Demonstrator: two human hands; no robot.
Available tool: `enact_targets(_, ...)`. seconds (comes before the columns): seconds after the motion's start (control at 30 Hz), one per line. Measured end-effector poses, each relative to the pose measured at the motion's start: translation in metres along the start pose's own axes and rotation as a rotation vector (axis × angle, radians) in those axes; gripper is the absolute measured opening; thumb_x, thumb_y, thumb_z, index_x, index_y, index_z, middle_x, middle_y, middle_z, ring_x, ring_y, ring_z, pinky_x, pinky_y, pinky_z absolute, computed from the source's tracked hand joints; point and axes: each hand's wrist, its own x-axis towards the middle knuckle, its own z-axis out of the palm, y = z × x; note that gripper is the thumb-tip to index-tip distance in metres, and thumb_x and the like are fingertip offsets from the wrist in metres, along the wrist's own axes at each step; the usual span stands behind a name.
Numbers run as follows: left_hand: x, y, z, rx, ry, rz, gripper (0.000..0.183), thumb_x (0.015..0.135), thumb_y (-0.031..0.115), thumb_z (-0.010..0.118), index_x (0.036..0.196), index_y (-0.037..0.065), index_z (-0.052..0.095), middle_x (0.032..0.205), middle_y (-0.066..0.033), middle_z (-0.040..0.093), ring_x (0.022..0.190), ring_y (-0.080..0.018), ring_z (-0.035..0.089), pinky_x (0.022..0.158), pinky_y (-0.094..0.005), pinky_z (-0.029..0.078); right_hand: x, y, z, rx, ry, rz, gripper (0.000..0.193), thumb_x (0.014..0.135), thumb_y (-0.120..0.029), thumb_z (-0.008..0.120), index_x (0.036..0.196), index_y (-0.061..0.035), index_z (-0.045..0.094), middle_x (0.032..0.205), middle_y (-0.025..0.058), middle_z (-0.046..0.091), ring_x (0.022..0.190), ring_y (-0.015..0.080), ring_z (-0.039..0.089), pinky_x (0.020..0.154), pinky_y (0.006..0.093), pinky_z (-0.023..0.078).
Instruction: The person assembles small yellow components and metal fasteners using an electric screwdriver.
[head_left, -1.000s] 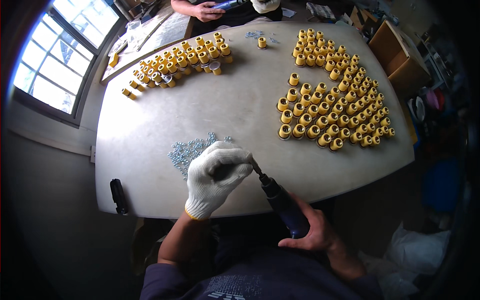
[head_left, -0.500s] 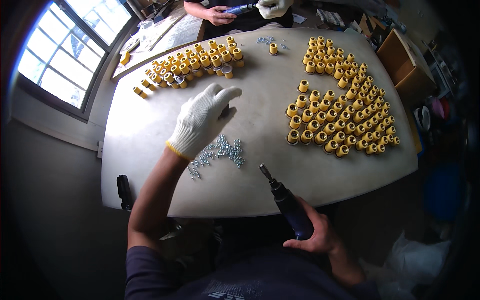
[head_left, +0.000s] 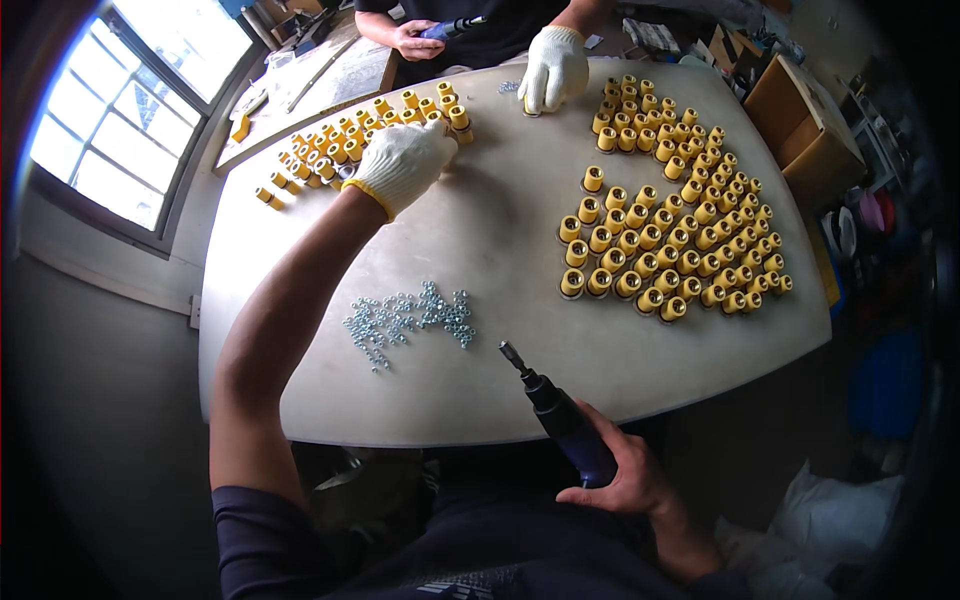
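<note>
My left hand (head_left: 405, 163), in a white knit glove, reaches to the near edge of the far-left cluster of yellow cylinders (head_left: 352, 150). Its fingers curl down among them, and whatever they grip is hidden behind the glove. Bare, my right hand (head_left: 632, 468) wraps around a blue-and-black power screwdriver (head_left: 572, 425) at the table's front edge. The socket bit on its end points up and left, above the tabletop. Small silvery nuts (head_left: 405, 322) lie scattered between my left forearm and the screwdriver.
On the right of the pale table (head_left: 400, 405) stand many yellow cylinders (head_left: 650, 238) with metal-lined holes. Across the table, a co-worker's gloved hand (head_left: 553, 70) covers a piece near a small pile of nuts; their other hand (head_left: 418, 42) holds another screwdriver. A cardboard box (head_left: 800, 135) sits beyond the right edge.
My left hand has moved away from me and left, to the far-left cylinders. My right hand still holds the screwdriver. The co-worker's gloved hand has come down onto the table.
</note>
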Motion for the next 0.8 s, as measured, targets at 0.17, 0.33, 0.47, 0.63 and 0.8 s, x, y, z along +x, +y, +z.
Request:
enact_targets(0.17,-0.027,0.039,-0.03,-0.294,-0.095,0.163,0.018,0.086,0.023,0.07,0.096,0.009,0.067,0.103,-0.0128,0.065,0.081,-0.0341,0.071,0.072,-0.0455,0.059,0.001,0.003,-0.002,-0.015,0.011,-0.018,0.113,0.075,-0.043,0.095,0.162,-0.0024,0.035,0.143,0.0245,0.062,0.124,0.0348,0.069,0.105,0.0407,0.055)
enact_targets(0.33,-0.048,0.076,-0.013,-0.258,0.051,0.033,0.022,0.096,0.029,0.063,0.091,0.007,0.064,0.082,-0.0141,0.068,0.07,-0.0347,0.07,0.06,-0.0476,0.056,0.001,-0.001,0.001,-0.017,-0.006,-0.001,0.114,0.075,-0.042,0.096,0.162,-0.0019,0.034,0.144,0.0249,0.062,0.124,0.0352,0.069,0.105,0.0411,0.055)
enact_targets(0.47,-0.06,0.075,-0.009,-0.289,0.143,-0.05,0.024,0.102,0.028,0.058,0.091,0.007,0.064,0.075,-0.0165,0.066,0.066,-0.0356,0.068,0.057,-0.0461,0.053,-0.003,-0.004,0.007,-0.004,0.005,0.025,0.113,0.075,-0.042,0.096,0.161,-0.0016,0.034,0.144,0.0253,0.062,0.124,0.0359,0.069,0.105,0.0415,0.055)
enact_targets(0.63,-0.088,0.098,-0.071,-1.638,-0.034,-0.542,0.039,0.108,0.037,0.056,0.086,0.006,0.059,0.066,0.0007,0.05,0.049,-0.0063,0.04,0.044,-0.026,0.032,-0.012,-0.019,-0.001,-0.057,0.04,0.06,0.109,0.077,-0.034,0.095,0.161,-0.0018,0.035,0.144,0.0259,0.061,0.126,0.0369,0.067,0.107,0.0417,0.054)
enact_targets(0.8,-0.136,0.124,-0.092,-2.099,-0.198,-0.618,0.042,0.109,0.042,0.055,0.089,0.006,0.06,0.065,0.0015,0.049,0.045,-0.0039,0.038,0.041,-0.0215,0.027,-0.004,-0.027,-0.005,-0.118,0.027,-0.001,0.104,0.078,-0.03,0.093,0.16,-0.0017,0.036,0.146,0.0251,0.059,0.128,0.037,0.065,0.108,0.042,0.054)
